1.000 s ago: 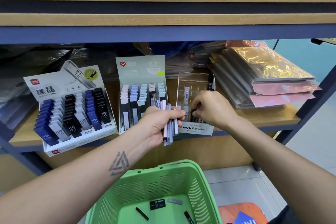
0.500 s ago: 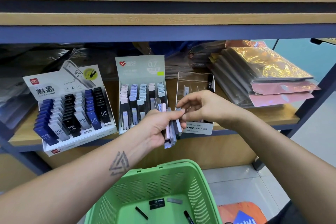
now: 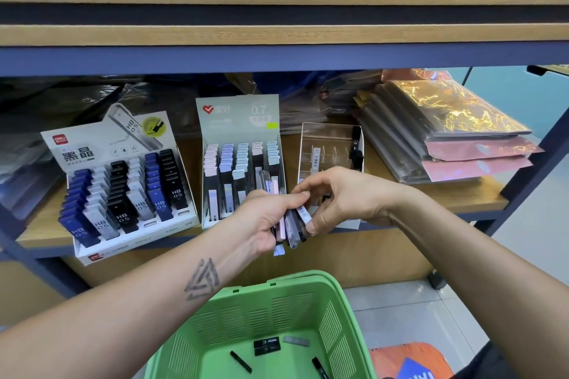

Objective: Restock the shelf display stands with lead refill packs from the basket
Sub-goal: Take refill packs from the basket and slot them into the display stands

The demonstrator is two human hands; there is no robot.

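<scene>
My left hand (image 3: 264, 221) grips a bundle of lead refill packs (image 3: 289, 229), pink, grey and black, in front of the shelf edge. My right hand (image 3: 341, 197) pinches one pack at the bundle's right side, thumb below and forefinger on top. Behind the hands stands the clear display stand (image 3: 331, 144) with a few packs in it. The pastel 0.7 stand (image 3: 240, 160) is to its left, and the HB 0.5 stand (image 3: 123, 184) further left is filled with blue, grey and black packs. The green basket (image 3: 277, 308) below holds a few loose packs (image 3: 267, 345).
A stack of shiny wrapped folders (image 3: 446, 132) lies on the shelf at the right. The upper shelf board (image 3: 277, 34) overhangs the stands. An orange object (image 3: 409, 360) lies on the tiled floor beside the basket.
My right hand pulled back out of the clear stand and came to the bundle in my left hand, where it now pinches a pack. The left hand stayed nearly still.
</scene>
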